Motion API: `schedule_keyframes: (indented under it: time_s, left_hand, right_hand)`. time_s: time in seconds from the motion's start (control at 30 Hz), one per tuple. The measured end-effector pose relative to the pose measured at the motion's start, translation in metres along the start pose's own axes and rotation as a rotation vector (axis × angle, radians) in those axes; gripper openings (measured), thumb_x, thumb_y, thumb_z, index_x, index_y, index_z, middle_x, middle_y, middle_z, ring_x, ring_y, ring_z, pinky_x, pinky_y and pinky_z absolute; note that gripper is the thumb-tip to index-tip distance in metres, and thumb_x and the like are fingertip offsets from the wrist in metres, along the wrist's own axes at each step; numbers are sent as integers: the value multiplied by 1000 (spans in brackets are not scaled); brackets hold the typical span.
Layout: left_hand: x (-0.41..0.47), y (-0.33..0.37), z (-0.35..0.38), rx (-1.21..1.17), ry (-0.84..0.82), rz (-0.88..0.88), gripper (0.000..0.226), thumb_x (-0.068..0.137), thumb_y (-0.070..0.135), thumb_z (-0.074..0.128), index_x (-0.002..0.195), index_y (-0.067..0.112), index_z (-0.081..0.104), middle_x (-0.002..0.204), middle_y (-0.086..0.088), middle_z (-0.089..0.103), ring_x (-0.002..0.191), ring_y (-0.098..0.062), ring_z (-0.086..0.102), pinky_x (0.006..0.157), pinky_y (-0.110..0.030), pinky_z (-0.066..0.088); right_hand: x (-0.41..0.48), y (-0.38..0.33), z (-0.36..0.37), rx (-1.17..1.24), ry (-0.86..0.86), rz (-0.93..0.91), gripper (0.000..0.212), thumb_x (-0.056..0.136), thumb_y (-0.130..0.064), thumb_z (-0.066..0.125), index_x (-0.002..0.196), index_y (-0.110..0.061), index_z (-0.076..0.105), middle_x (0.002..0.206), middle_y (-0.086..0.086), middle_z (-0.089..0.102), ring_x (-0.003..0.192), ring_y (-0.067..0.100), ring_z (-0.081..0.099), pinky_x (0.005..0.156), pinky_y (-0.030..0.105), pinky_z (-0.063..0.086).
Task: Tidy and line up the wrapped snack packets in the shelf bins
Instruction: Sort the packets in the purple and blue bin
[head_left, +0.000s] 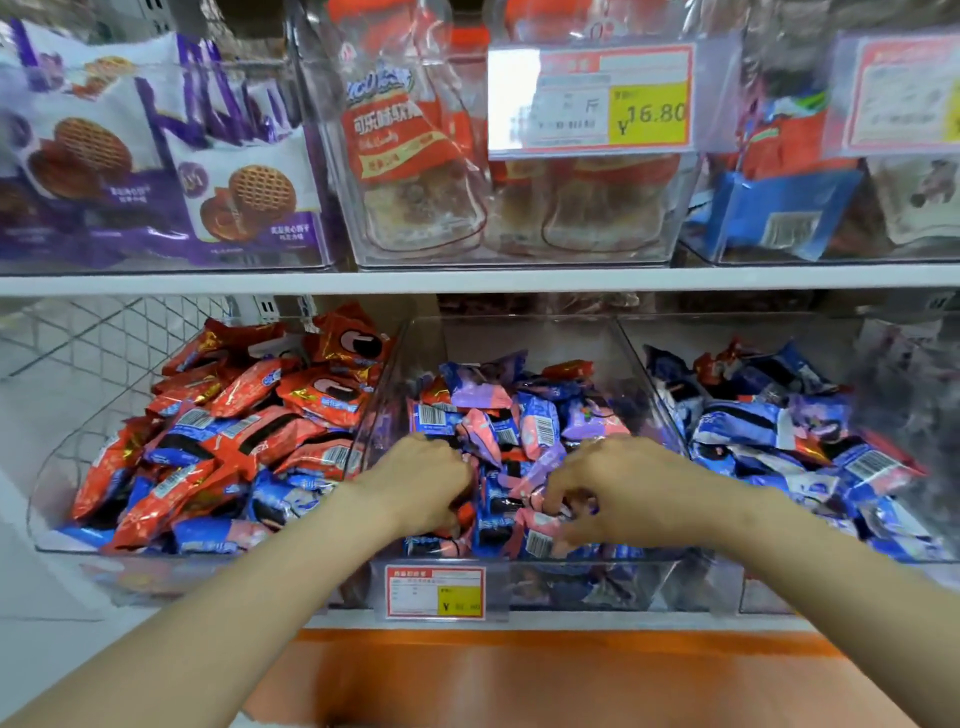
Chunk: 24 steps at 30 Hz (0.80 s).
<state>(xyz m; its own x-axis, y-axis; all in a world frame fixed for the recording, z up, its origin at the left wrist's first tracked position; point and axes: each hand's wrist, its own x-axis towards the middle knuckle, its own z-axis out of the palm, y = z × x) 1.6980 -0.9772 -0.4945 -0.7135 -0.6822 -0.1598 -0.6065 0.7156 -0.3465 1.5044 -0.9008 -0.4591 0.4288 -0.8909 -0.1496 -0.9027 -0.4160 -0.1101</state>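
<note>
The fingertips of our left hand (421, 483) lay hidden among the pink packets (540, 431); we could not read the blurred lower price tag (435, 592); the top-right tag (904, 88) was cut off.

a white shelf (467, 283) ran across the view, wire mesh (104, 338) backed the lower level at left, and an orange panel (519, 670) lay below, evenly lit.

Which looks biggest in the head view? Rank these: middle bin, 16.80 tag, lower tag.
1. middle bin
2. 16.80 tag
3. lower tag
The tags hang at different distances, so only apparent size is ranked.
</note>
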Motion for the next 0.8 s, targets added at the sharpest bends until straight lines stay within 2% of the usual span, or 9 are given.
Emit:
schedule_keyframes:
  time_s: [0.13, 0.23, 0.3, 0.37, 0.43, 0.5, 0.63, 0.73, 0.8]
  left_hand:
    - [3, -1, 1, 5, 40, -25, 25, 85, 28, 53, 104, 13, 59, 110, -7, 62, 107, -28, 54, 89, -34, 38]
    - [1, -5, -4, -59, 102, -43, 20, 87, 27, 52, 102, 16, 59, 108, -5, 62, 108, -26, 54, 89, -31, 38]
    - [-5, -11, -11, -154, 191, -73, 17, 88, 30, 53, 99, 18, 59, 109, -1, 61, 108, -23, 53, 86, -28, 38]
    - [-13, -18, -18, -248, 314, -100, 15, 88, 34, 55, 94, 20, 58, 102, 6, 59, 104, -17, 53, 78, -27, 38]
    - [-20, -26, -23, -356, 427, -148, 14, 87, 36, 59, 86, 22, 56, 89, 11, 54, 92, -12, 53, 66, -26, 34]
    - [-27, -33, -25, -499, 485, -216, 16, 84, 34, 64, 76, 26, 53, 79, 13, 55, 78, -10, 54, 62, -27, 38]
    - [-36, -44, -26, -722, 551, -294, 19, 83, 24, 68, 71, 30, 54, 60, 17, 61, 59, 2, 55, 64, -32, 49]
    - [-41, -45, -25, -751, 602, -339, 12, 84, 20, 66, 79, 25, 57, 56, 18, 59, 61, 10, 53, 57, -26, 40]
    - [-45, -46, -24, -757, 633, -330, 11, 85, 18, 66, 81, 25, 58, 59, 17, 58, 64, 8, 54, 56, -25, 38]
  right_hand:
    - [0, 5, 4, -72, 53, 49, 23, 86, -41, 60, 98, -21, 64, 94, -5, 64, 90, 17, 54, 65, 25, 32]
    - [-3, 9, -2, 4, 112, 82, 12, 84, -37, 63, 82, -26, 60, 79, -9, 59, 77, 12, 49, 62, 23, 31]
    - [-6, 16, -12, 125, 195, 156, 24, 80, -33, 68, 63, -29, 51, 66, -13, 56, 69, 10, 50, 63, 24, 36]
    - [-9, 28, -21, 298, 297, 232, 29, 77, -31, 73, 58, -33, 52, 61, -13, 56, 64, 8, 53, 65, 28, 44]
    - [-8, 32, -23, 487, 380, 260, 20, 75, -30, 77, 64, -31, 61, 61, -11, 59, 58, 5, 51, 65, 27, 45]
    - [-1, 30, -19, 613, 416, 278, 14, 74, -29, 78, 72, -19, 68, 62, -5, 60, 54, 3, 49, 62, 22, 43]
    - [20, 14, -6, 605, 388, 309, 18, 74, -30, 79, 76, -14, 70, 64, -7, 63, 61, 6, 55, 67, 25, 46]
    - [35, 3, 3, 590, 337, 294, 24, 76, -32, 77, 89, -13, 70, 74, -2, 67, 69, 13, 61, 71, 30, 50]
    - [40, -3, 5, 601, 342, 249, 35, 76, -32, 77, 107, -20, 65, 76, -8, 63, 66, 7, 58, 72, 30, 48]
